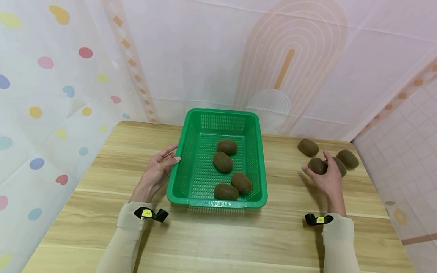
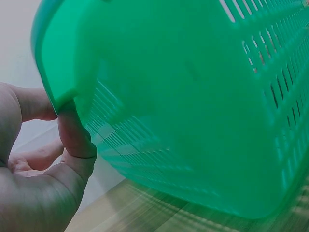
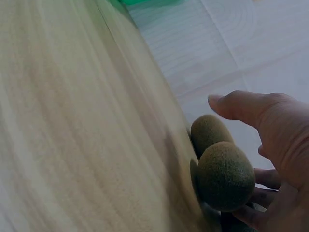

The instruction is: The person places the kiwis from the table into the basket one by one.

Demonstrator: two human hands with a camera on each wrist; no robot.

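My left hand (image 1: 157, 170) pinches the left rim of a green plastic basket (image 1: 218, 204), with fingers at the rim's edge in the left wrist view. Several brown kiwis, one of them the upper kiwi (image 1: 227, 147), lie inside on the perforated floor. At the table's right side, my right hand (image 1: 326, 178) reaches over a kiwi (image 3: 226, 176), thumb and fingers spread around it. The thumb stands apart from this kiwi in the right wrist view, while the fingers are close against its far side. Another kiwi (image 3: 208, 135) sits just behind it.
Beside the right hand lie more loose kiwis: one at the back (image 1: 308, 147), one at the far right (image 1: 347, 159) and one partly hidden behind the fingers (image 1: 339, 167). A patterned cloth (image 1: 205, 57) hangs along the back and sides of the wooden table (image 1: 218, 242).
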